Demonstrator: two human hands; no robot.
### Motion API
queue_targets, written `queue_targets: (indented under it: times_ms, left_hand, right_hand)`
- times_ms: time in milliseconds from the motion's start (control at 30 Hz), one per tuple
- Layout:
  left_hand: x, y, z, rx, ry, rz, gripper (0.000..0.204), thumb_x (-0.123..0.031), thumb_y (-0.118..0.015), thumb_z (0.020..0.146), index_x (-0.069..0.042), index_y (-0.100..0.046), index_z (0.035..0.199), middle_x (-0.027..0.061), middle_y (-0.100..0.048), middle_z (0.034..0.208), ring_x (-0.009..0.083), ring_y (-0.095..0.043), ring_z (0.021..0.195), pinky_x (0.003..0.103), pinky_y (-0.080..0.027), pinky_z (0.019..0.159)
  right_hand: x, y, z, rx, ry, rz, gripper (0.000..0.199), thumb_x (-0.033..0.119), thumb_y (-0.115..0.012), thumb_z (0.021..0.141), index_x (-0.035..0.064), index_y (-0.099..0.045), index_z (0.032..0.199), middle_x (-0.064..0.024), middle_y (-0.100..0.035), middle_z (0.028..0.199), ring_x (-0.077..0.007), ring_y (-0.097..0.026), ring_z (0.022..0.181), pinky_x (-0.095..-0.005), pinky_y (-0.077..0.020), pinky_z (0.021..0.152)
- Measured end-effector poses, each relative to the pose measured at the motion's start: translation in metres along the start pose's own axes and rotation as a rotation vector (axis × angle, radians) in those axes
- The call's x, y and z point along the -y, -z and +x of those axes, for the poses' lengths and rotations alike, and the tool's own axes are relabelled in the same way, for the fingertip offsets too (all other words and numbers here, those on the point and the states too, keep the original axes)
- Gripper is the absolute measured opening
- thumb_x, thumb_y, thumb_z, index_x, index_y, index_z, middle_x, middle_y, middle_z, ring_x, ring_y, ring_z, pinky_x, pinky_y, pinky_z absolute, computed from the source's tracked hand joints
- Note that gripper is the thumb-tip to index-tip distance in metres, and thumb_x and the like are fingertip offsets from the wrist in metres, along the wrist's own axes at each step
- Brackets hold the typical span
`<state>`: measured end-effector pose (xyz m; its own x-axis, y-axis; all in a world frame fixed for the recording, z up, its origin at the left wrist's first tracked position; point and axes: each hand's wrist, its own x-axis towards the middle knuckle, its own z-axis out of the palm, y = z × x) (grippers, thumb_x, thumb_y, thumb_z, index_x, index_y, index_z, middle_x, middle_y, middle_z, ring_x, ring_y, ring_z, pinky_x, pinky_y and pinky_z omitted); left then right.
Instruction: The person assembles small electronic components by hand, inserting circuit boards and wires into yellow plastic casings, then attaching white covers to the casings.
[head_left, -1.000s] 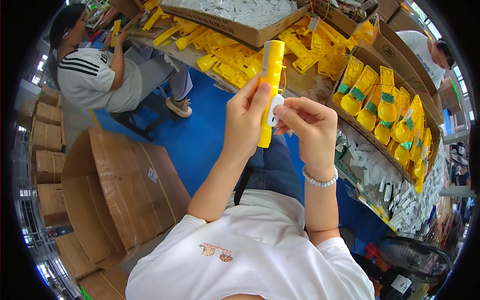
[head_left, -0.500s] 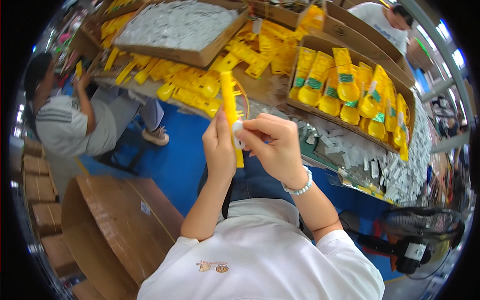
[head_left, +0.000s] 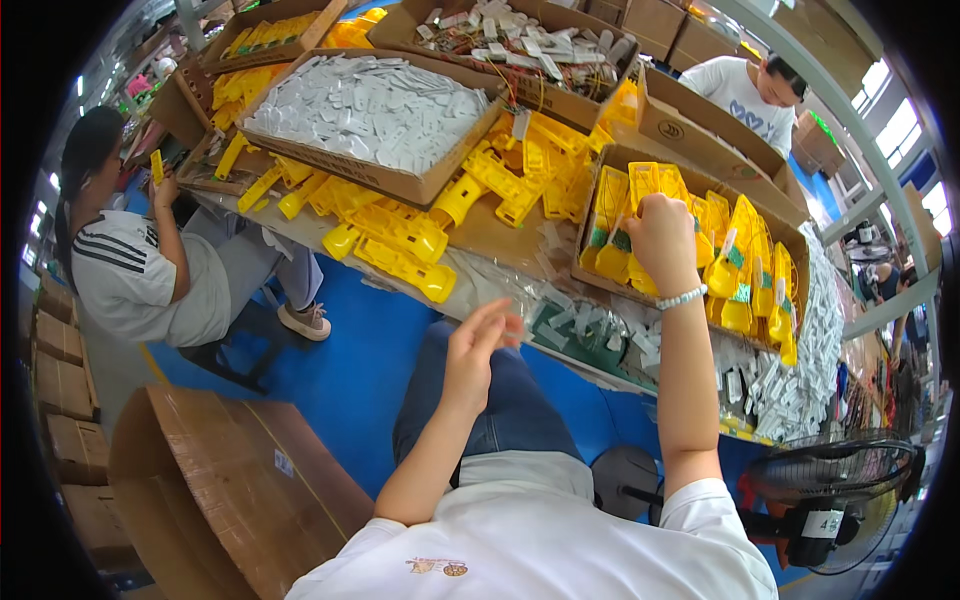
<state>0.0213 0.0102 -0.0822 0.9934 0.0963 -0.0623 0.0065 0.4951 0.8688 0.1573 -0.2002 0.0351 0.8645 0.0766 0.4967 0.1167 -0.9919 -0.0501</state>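
Note:
My right hand (head_left: 662,243) reaches over the cardboard box of yellow parts (head_left: 588,262) on the right side of the table. Its fingers are closed on the top of a yellow plastic housing (head_left: 655,178) standing among the others there; part of it is hidden behind the hand. Similar yellow housings (head_left: 738,245), several with green pieces on them, stand packed in the same box. My left hand (head_left: 478,350) is held in front of the table edge, above my legs, with nothing in it. Its fingers are loosely bent and apart, slightly blurred.
Loose yellow housings (head_left: 400,265) lie along the table. Behind them stands a shallow box of white parts (head_left: 365,110); another box holds white parts with wires (head_left: 530,50). White pieces (head_left: 790,390) are heaped at right, near a black fan (head_left: 830,500). Two people sit nearby.
The yellow piece and white part have left my left hand. My right hand has moved right, to the box of yellow housings. My left hand has lowered and its fingers have parted.

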Motion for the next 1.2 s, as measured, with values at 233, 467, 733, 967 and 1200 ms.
queue_targets:
  times_ms: [233,467,733,967,1200]
  left_hand:
    - [0.029,0.061,-0.036,-0.074,0.065,0.005,0.027,-0.011,-0.053,0.095,0.004,-0.059,0.116,0.0115,-0.064,0.084,0.02,-0.063,0.083,0.031,-0.05,0.078]
    - [0.035,0.089,-0.055,-0.144,0.166,0.026,0.023,-0.006,-0.056,0.091,0.002,-0.064,0.111,0.0053,-0.057,0.07,0.018,-0.061,0.076,0.03,-0.047,0.076]
    - [0.012,0.096,-0.046,-0.211,0.081,-0.005,0.023,-0.005,-0.058,0.089,0.003,-0.064,0.109,0.0083,-0.061,0.078,0.0184,-0.061,0.08,0.031,-0.047,0.079]
    - [-0.021,0.032,0.035,0.127,-0.693,0.841,0.039,-0.017,-0.062,0.088,-0.003,-0.058,0.124,0.0182,-0.051,0.126,0.0325,-0.052,0.114,0.04,-0.042,0.097]
    - [0.026,-0.043,0.057,0.199,-0.86,0.974,0.051,-0.016,-0.064,0.087,-0.008,-0.049,0.136,0.0186,-0.046,0.128,0.0361,-0.049,0.114,0.043,-0.043,0.095]
  right_hand:
    - [0.033,0.027,0.075,0.02,0.227,0.013,0.023,0.025,-0.069,0.079,0.0043,-0.066,0.087,-0.0186,-0.067,0.083,-0.0376,-0.065,0.084,-0.047,-0.0533,0.072]
    - [0.099,-0.02,0.238,-0.052,0.287,0.255,0.035,0.039,-0.063,0.083,0.0048,-0.068,0.091,-0.0214,-0.068,0.089,-0.0371,-0.066,0.087,-0.0463,-0.0512,0.081]
    - [0.102,-0.033,0.313,0.169,0.18,0.493,0.031,0.026,-0.069,0.079,0.0018,-0.07,0.098,-0.0138,-0.07,0.082,-0.0238,-0.068,0.071,-0.0354,-0.0559,0.069]
    - [0.072,-0.009,0.303,0.138,0.041,1.016,0.023,0.015,-0.069,0.083,-0.0025,-0.067,0.099,-0.0057,-0.065,0.076,-0.0116,-0.064,0.066,-0.0227,-0.0529,0.057]
    - [0.077,0.03,0.285,-0.247,0.16,1.124,0.027,0.017,-0.069,0.084,-0.0031,-0.067,0.103,-0.0075,-0.067,0.077,-0.0115,-0.064,0.065,-0.023,-0.0543,0.062]
